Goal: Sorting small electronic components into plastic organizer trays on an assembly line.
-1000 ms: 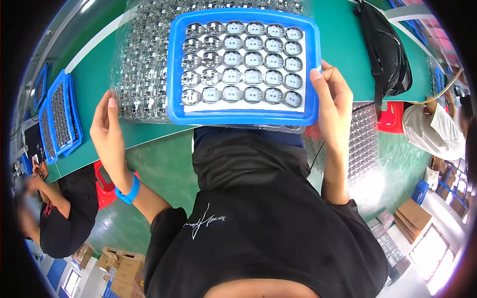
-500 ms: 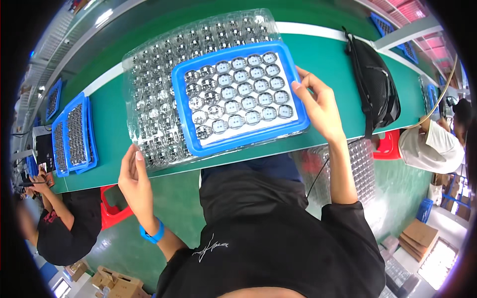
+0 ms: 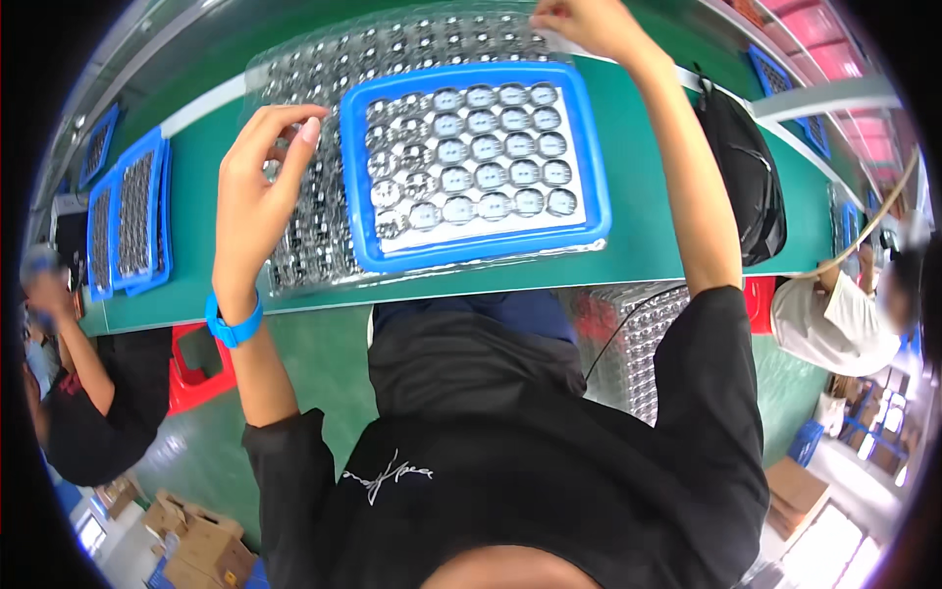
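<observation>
A blue rimmed tray (image 3: 355,187) lies on top of a larger clear plastic blister tray (image 3: 312,236). Rows of clear round lens-like pieces (image 3: 488,176) sit on the white bottom of the blue tray; those at its left look darker and shinier. My left hand (image 3: 257,172) hovers over the blister tray's left part, beside the blue rim. Its thumb and forefinger come together in a pinch, and anything between them is too small to make out. At the blister tray's far right corner, my right hand (image 3: 586,25) has its fingers curled closed; what they grip is hidden.
The trays rest on a green table (image 3: 648,211). A black backpack (image 3: 741,177) lies at the right. More filled blue trays (image 3: 162,226) are at the left. Stacked blister trays (image 3: 628,339) stand below the table edge. Co-workers sit on both sides, near red stools (image 3: 191,378).
My right hand has let go of the blue tray's right rim and reached to the far corner. My left hand has risen from the near left edge to over the blister tray.
</observation>
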A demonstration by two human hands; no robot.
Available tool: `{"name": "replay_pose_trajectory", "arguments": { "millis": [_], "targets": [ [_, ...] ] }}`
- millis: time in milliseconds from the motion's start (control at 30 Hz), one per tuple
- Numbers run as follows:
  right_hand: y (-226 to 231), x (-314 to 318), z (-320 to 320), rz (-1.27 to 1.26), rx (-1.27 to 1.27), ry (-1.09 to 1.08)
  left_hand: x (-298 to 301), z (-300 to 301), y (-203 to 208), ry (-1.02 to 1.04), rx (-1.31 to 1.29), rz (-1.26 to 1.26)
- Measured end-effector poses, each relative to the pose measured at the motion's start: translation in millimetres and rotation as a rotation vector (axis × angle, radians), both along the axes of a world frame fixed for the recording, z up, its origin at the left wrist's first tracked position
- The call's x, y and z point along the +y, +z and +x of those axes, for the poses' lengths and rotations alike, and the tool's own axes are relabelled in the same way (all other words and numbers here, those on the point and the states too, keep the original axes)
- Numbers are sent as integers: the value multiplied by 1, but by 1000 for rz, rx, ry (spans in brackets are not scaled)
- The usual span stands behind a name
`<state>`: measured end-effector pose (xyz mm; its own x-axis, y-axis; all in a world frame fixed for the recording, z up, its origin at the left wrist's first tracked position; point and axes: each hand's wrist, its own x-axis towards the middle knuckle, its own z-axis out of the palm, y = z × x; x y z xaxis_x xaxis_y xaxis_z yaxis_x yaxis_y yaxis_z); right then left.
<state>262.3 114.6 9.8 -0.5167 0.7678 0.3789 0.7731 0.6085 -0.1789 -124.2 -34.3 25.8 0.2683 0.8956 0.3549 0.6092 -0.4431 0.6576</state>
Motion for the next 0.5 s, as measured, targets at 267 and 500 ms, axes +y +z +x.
{"name": "replay_pose_trajectory", "arguments": {
  "millis": [267, 500],
  "targets": [
    [51, -141, -67, -210, 336, 239, -46, -31, -47, 193, -247, 53],
    [33, -202, -120, -245, 275, 231, -41, -28, -49, 211, -269, 23]
  ]
}}
